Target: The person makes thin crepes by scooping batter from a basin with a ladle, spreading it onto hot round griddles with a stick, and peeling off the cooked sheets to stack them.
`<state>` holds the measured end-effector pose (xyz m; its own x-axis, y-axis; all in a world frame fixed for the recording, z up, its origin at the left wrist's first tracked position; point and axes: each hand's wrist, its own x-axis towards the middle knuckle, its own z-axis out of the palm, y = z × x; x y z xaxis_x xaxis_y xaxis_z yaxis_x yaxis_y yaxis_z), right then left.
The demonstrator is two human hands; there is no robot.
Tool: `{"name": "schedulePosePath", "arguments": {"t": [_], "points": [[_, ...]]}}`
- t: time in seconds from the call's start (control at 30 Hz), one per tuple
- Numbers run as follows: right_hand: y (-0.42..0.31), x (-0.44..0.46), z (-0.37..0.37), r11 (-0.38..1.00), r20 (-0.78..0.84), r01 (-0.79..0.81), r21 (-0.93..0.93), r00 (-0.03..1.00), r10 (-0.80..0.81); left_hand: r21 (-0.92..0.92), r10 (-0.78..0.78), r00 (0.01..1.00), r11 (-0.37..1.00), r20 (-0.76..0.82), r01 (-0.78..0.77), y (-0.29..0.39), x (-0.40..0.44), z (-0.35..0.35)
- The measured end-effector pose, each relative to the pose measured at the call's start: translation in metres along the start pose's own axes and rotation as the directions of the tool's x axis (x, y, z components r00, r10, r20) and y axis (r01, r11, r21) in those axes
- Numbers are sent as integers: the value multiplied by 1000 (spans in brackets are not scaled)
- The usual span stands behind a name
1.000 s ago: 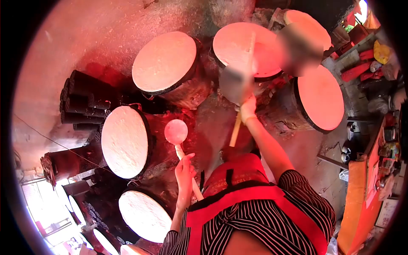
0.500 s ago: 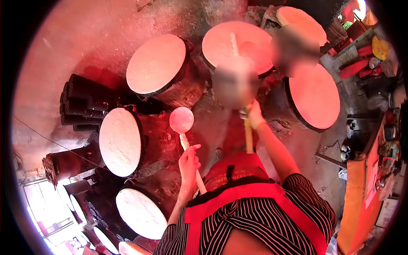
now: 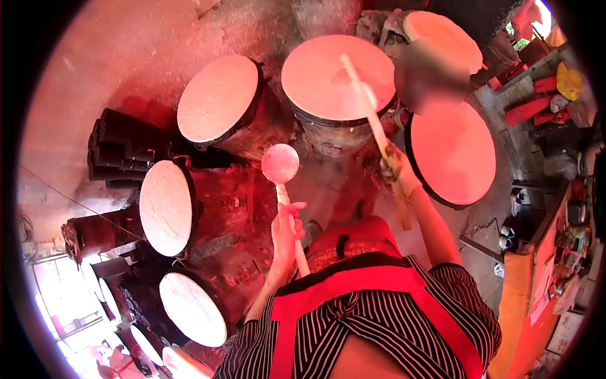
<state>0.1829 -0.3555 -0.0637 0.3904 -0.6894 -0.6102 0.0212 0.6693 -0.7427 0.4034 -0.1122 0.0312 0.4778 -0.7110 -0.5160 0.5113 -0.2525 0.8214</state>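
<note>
My left hand [image 3: 287, 230] is wrapped around the handle of a ladle [image 3: 280, 164], held bowl up in front of my apron. In my right hand [image 3: 399, 165] is a long pale wooden stick [image 3: 379, 132], partly smeared by motion. Its far end reaches over the back middle round griddle [image 3: 319, 76], whose top is covered with a pale, flat layer. I cannot tell whether the stick touches that layer. A second covered griddle [image 3: 451, 155] lies just right of my right hand. Left of the ladle stands another covered griddle [image 3: 166, 208].
More pale-topped griddles [image 3: 219, 100] on dark round stoves curve around me, with one at the lower left [image 3: 192, 309]. Black cylinders [image 3: 126, 142] are stacked by the left wall. A cluttered orange-sided table [image 3: 514, 309] stands at right. A blurred dark patch covers part of the back right.
My right hand has moved right, and the stick now slants across the back griddle. The ladle has risen slightly and shifted right. The griddles appear farther left in view.
</note>
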Motion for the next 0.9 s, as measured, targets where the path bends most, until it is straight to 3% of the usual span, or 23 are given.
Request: {"name": "schedulePosePath", "arguments": {"t": [0.07, 0.13, 0.2, 0.27, 0.33, 0.37, 0.47, 0.57, 0.63, 0.67, 0.7, 0.73, 0.8, 0.87, 0.9], "points": [[-10, 9, -2, 977, 69, 109, 185, 990, -124, 18, 12, 1000, 1000, 12, -12, -3, 5, 16], [-20, 5, 20, 984, 23, 30, 174, 999, -34, 53, -3, 1000, 999, 21, 2, -9, 14, 32], [-9, 3, 6, 999, 246, 35, -20, 969, -29, 32, -9, 1000, 999, 17, 9, -6, 14, 50], [3, 17, -29, 999, 188, -1, -42, 982, 9, 14, -1, 1000, 1000, 24, 1, -11, 15, 62], [5, 39, -62, 981, 165, -55, 184, 986, 24, 33, -9, 1000, 999, 25, 8, -13, 14, 72], [-26, 31, -50, 1000, 48, -15, -8, 999, 15, 46, -12, 1000, 999, 27, 10, -13, 13, 76], [-54, 56, -39, 989, -4, 110, 97, 994, -110, 52, -3, 1000, 999, 14, 2, -11, 11, 86], [-65, 79, 1, 965, -111, 255, 58, 963, -247, 30, -40, 999, 999, -5, 40, 1, 12, 91], [-60, 86, 16, 872, -97, 256, -417, 941, -323, -22, -53, 997, 998, -61, 52, 7, 16, 90], [-58, 74, 18, 814, -48, 345, -467, 909, -413, -54, -61, 994, 997, -88, 57, 10, 18, 90], [-56, 62, 21, 744, 2, 430, -512, 866, -499, -46, 61, 996, 997, -64, -64, 22, 12, 97], [-53, 51, 23, 664, 51, 507, -550, 814, -579, -92, 28, 999, 995, -43, -32, 25, 14, 93], [-34, 37, 17, 577, 3, 683, -448, 646, -763, -185, -35, 999, 982, 3, 35, 33, 18, 78], [9, 58, 24, 783, -318, 578, -228, 716, -622, -152, -110, 993, 982, 54, 117, 39, 24, 67], [12, 65, 39, 650, -255, 635, -418, 604, -755, -128, -137, 988, 981, 71, 145, 39, 28, 63]]}}
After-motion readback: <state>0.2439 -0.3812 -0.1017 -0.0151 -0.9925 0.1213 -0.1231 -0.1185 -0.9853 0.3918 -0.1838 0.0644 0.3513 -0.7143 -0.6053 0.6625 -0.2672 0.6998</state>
